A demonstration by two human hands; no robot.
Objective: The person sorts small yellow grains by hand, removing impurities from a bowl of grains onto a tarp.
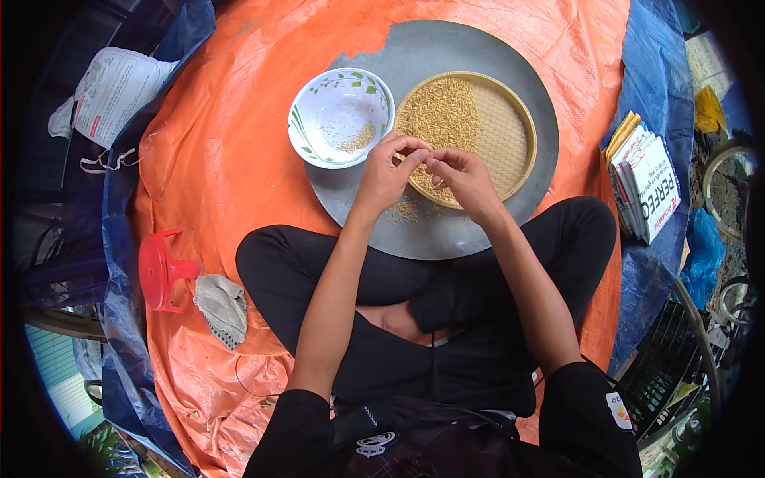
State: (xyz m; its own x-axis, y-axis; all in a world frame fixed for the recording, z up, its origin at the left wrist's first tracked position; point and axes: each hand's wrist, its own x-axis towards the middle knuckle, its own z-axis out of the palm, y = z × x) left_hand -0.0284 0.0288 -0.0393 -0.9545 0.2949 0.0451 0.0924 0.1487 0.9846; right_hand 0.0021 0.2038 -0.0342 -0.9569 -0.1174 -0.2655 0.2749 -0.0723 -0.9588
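Note:
My left hand [386, 177] and my right hand [465, 178] meet fingertip to fingertip above the near left edge of a round woven bamboo tray [510, 143]. Both are closed in a pinch; whatever lies between the fingers is too small to make out. Golden unhusked grain [442, 107] covers the left and middle of the bamboo tray, while its right side shows bare weave. Touching or close to my left hand is a white bowl [300, 127] with green leaf patterns, holding a small heap of paler grain [358, 137].
Beneath bowl and bamboo tray lies a large grey round tray [438, 243], with spilled grain [406, 212] near its front. An orange tarp [239, 111] covers the ground. At left are a red plastic stool [163, 271] and a grey cap [221, 307]; at right, folded sacks [647, 183].

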